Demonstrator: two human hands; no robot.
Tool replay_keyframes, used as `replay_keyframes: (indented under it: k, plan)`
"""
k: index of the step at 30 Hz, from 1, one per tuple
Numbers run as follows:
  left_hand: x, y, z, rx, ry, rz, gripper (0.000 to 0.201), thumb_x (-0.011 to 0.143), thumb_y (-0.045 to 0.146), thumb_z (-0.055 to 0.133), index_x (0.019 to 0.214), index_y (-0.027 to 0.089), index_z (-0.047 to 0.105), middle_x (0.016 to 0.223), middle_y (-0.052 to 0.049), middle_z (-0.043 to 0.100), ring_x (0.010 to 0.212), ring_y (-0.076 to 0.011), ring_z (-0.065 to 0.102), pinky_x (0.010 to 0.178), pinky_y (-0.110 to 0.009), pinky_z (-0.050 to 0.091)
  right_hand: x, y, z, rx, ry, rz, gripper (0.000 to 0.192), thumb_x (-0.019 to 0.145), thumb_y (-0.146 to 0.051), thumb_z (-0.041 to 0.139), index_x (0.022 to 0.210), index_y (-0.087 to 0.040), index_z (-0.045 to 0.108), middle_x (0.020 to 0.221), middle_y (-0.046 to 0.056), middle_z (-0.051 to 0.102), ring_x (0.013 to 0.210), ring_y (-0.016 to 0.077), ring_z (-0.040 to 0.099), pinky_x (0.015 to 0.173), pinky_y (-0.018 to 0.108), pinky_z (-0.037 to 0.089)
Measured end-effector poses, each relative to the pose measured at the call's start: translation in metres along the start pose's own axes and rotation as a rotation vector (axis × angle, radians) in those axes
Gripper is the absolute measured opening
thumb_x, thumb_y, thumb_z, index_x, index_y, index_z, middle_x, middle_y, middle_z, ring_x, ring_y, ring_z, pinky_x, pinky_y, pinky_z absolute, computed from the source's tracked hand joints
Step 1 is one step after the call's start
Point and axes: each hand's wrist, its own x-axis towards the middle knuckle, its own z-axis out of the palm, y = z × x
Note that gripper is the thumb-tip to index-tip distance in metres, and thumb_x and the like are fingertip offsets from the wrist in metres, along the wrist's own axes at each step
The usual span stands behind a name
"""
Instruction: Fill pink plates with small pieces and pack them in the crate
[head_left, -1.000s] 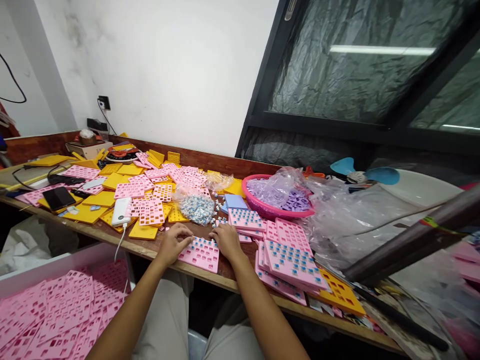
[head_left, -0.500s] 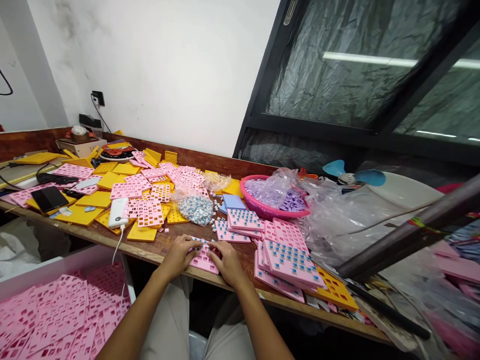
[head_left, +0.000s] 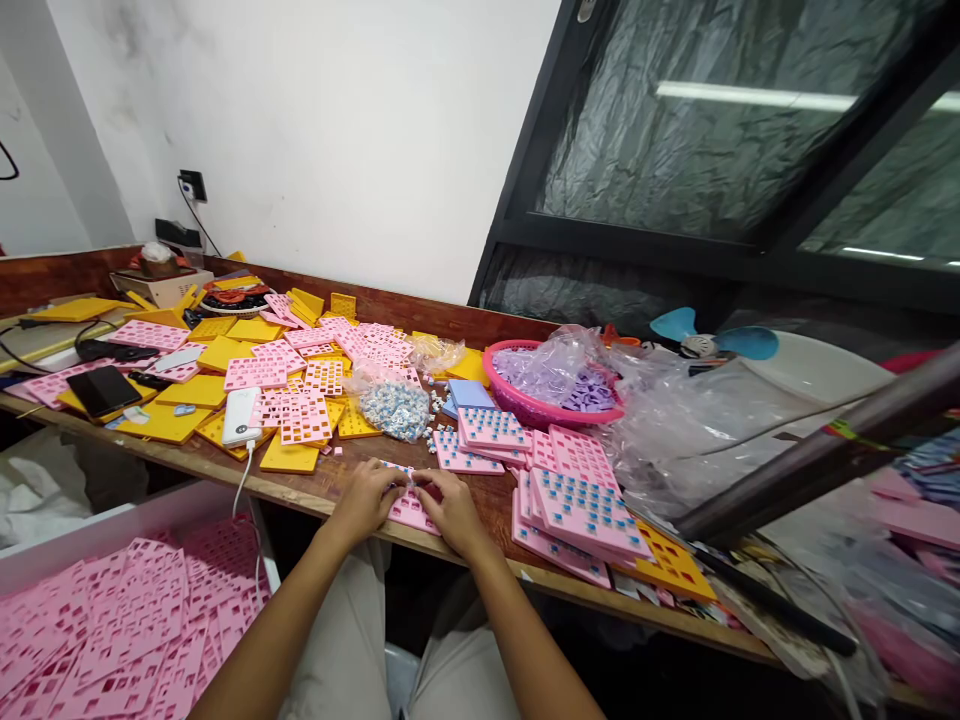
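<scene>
A pink board with square holes (head_left: 411, 513) lies at the table's front edge between my hands, with small blue-and-white pieces in its far rows. My left hand (head_left: 366, 503) rests over its left side, thumb and forefinger drawn together. From the right, my right hand (head_left: 452, 512) meets it with fingers bent in a pinch. The fingertips almost touch above the board; what they hold is too small to make out. Just beyond lies a see-through bag of blue-and-white pieces (head_left: 395, 408), with loose ones spilled beside it.
Stacked pink boards fitted with blue pieces (head_left: 589, 510) stand at right. Behind them sits a pink basket of purple pieces (head_left: 525, 405). Yellow boards (head_left: 289, 455), a white power bank (head_left: 241, 415) and a phone (head_left: 103, 390) are at left. A white bin (head_left: 150, 510) below holds pink boards.
My fingers have drawn closer together over the middle of the board, pinching where they were more spread out before. The view has shifted slightly.
</scene>
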Motion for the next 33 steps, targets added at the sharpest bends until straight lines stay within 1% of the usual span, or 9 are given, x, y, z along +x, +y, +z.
replay_keyframes:
  k: [3,7,13,16,19,22,27,31,33]
  plan:
    - [0.001,0.002,0.000,0.073,-0.024,0.004,0.015,0.091,0.021,0.062,0.100,0.024,0.073,0.098,-0.004,0.073,0.098,-0.0234,0.058,0.088,-0.038,0.044,0.002,0.001,0.001,-0.019,-0.003,-0.024,0.025,0.089,-0.014,0.059,0.109,-0.023,0.071,0.110,0.007,0.074,0.102,0.0226,0.066,0.096,0.040,0.048]
    - [0.002,0.000,0.000,0.030,-0.023,-0.023,0.012,0.089,0.022,0.064,0.097,0.024,0.073,0.098,-0.004,0.073,0.098,-0.0230,0.060,0.088,-0.038,0.043,0.005,-0.002,0.002,-0.027,-0.005,-0.015,0.028,0.087,-0.012,0.058,0.108,-0.023,0.072,0.109,0.007,0.074,0.102,0.0224,0.066,0.095,0.039,0.049]
    - [-0.002,-0.004,0.000,-0.051,0.047,0.027,0.019,0.091,0.023,0.061,0.108,0.022,0.070,0.105,-0.006,0.072,0.102,-0.0223,0.061,0.091,-0.038,0.047,0.008,-0.006,0.001,-0.008,-0.025,-0.033,0.025,0.089,-0.015,0.058,0.110,-0.022,0.070,0.109,0.007,0.074,0.099,0.0217,0.067,0.093,0.037,0.050]
    - [-0.004,-0.003,0.000,0.025,0.089,0.049,0.028,0.092,0.030,0.060,0.118,0.023,0.067,0.123,-0.010,0.066,0.117,-0.0255,0.058,0.100,-0.043,0.045,0.012,-0.002,-0.002,0.018,-0.015,-0.019,0.028,0.086,-0.010,0.057,0.108,-0.021,0.071,0.107,0.007,0.074,0.097,0.0211,0.068,0.090,0.036,0.052]
    - [-0.005,-0.001,0.004,0.177,0.007,0.099,0.058,0.091,0.049,0.060,0.143,0.024,0.050,0.152,-0.011,0.047,0.140,-0.0294,0.041,0.115,-0.048,0.033,0.019,0.001,-0.007,-0.032,-0.072,-0.074,0.031,0.084,-0.007,0.057,0.108,-0.021,0.072,0.107,0.007,0.075,0.098,0.0219,0.068,0.093,0.038,0.051]
    - [-0.004,-0.002,0.010,0.289,-0.120,0.127,0.079,0.092,0.063,0.051,0.156,0.021,0.031,0.161,-0.011,0.035,0.149,-0.0282,0.029,0.122,-0.047,0.023,0.023,0.000,-0.008,-0.050,-0.118,-0.131,0.035,0.084,-0.006,0.058,0.112,-0.022,0.071,0.114,0.007,0.073,0.102,0.0225,0.067,0.096,0.039,0.049]
    - [-0.003,-0.005,0.018,0.383,-0.176,0.116,0.079,0.096,0.066,0.036,0.158,0.019,0.025,0.163,-0.010,0.031,0.152,-0.0252,0.023,0.125,-0.046,0.011,0.014,-0.004,-0.003,-0.021,-0.105,-0.072,0.032,0.084,-0.010,0.062,0.112,-0.023,0.071,0.110,0.007,0.074,0.099,0.0228,0.068,0.092,0.038,0.051]
    - [-0.003,-0.004,0.017,0.387,-0.199,0.111,0.080,0.096,0.067,0.031,0.158,0.018,0.025,0.163,-0.011,0.030,0.153,-0.0248,0.021,0.125,-0.046,0.010,0.011,-0.004,-0.004,-0.012,-0.061,-0.029,0.033,0.084,-0.009,0.062,0.113,-0.023,0.071,0.110,0.007,0.074,0.098,0.0227,0.069,0.090,0.037,0.052]
    - [-0.003,-0.003,0.017,0.380,-0.202,0.107,0.081,0.096,0.069,0.030,0.158,0.017,0.025,0.163,-0.011,0.029,0.153,-0.0249,0.022,0.125,-0.046,0.009,0.015,-0.003,-0.006,-0.024,-0.081,-0.021,0.036,0.083,-0.008,0.062,0.115,-0.023,0.070,0.107,0.007,0.075,0.095,0.0223,0.070,0.088,0.036,0.053]
